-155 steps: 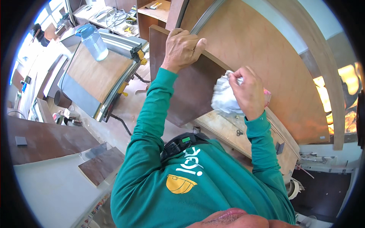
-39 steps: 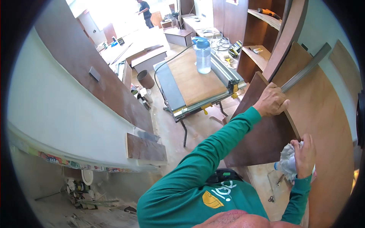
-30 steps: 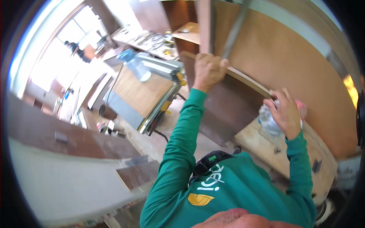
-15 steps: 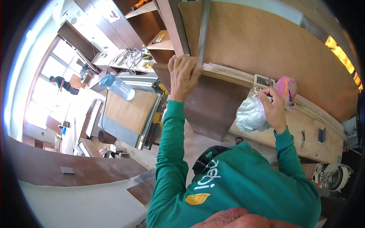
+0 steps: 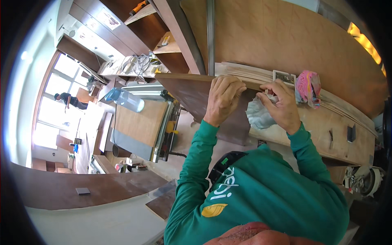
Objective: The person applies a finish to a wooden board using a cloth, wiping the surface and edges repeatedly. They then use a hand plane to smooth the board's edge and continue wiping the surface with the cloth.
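A dark brown panel [image 5: 188, 102] stands with its long narrow edge up. My left hand [image 5: 223, 98] has curled fingers on that top edge. To its right, my right hand [image 5: 277, 104] holds a crumpled white cloth [image 5: 258, 114] against the panel's edge, fingers bent over it. Just right of this hand, a pink printed bag [image 5: 308, 87] and a small framed card [image 5: 282, 76] lie on stacked strips along a large light-brown board [image 5: 286, 36]. Below them is a plywood bench top [image 5: 310, 130] with small metal pieces on it.
A table saw [image 5: 141, 126] on the left carries a blue-lidded water bottle [image 5: 124, 100]. Open shelving [image 5: 169, 45] holds tools above a cluttered counter [image 5: 118, 69]. A person [image 5: 71, 100] in dark clothes is by the windows. A machine [image 5: 361, 179] stands at the lower right.
My left hand has moved right along the panel's edge, closer to my right hand. My right hand with the cloth has shifted a little left, up to the edge. The camera's angle has turned.
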`<state>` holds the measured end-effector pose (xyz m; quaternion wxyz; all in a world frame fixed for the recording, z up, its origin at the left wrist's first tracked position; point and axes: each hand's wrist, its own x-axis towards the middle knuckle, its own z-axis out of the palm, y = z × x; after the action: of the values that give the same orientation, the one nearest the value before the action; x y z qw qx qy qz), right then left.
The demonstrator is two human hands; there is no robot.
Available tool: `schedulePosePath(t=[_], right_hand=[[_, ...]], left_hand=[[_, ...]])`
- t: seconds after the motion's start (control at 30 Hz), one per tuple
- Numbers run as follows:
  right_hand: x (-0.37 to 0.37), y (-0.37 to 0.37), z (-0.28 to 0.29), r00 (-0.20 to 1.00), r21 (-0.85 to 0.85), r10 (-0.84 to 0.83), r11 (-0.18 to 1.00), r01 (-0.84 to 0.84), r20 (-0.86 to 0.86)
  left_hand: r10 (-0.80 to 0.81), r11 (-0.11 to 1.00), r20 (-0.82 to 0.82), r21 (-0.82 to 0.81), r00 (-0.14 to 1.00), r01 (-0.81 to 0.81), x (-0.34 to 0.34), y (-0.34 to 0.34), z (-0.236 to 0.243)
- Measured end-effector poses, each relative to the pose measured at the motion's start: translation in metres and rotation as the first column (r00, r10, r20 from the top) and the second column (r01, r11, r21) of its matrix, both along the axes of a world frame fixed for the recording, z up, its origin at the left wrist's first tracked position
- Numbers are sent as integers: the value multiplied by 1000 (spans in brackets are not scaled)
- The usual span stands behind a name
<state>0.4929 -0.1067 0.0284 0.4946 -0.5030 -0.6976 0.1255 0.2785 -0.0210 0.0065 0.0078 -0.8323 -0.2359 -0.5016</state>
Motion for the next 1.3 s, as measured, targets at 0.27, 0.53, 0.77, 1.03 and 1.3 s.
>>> schedulePosePath(t=[0.27,0.53,0.77,1.03,1.3], right_hand=[[11,-16,11,993,-72,-55,996,48,-100],[-14,-30,42,953,-159,142,969,-189,-266],[-21,-61,20,977,9,138,990,-142,161],[-12,-41,43,1000,-21,4,1000,-3,23],[-5,35,62,771,-79,234,969,-233,593]], left_hand=[[240,968,150,33,959,-248,-36,3,-9],[-53,672,444,-647,894,361,21,-116,0],[98,202,869,-494,484,846,29,-131,-20],[-229,745,152,-608,961,274,-52,-88,27],[354,935,-7,-35,935,-354,-80,31,35]])
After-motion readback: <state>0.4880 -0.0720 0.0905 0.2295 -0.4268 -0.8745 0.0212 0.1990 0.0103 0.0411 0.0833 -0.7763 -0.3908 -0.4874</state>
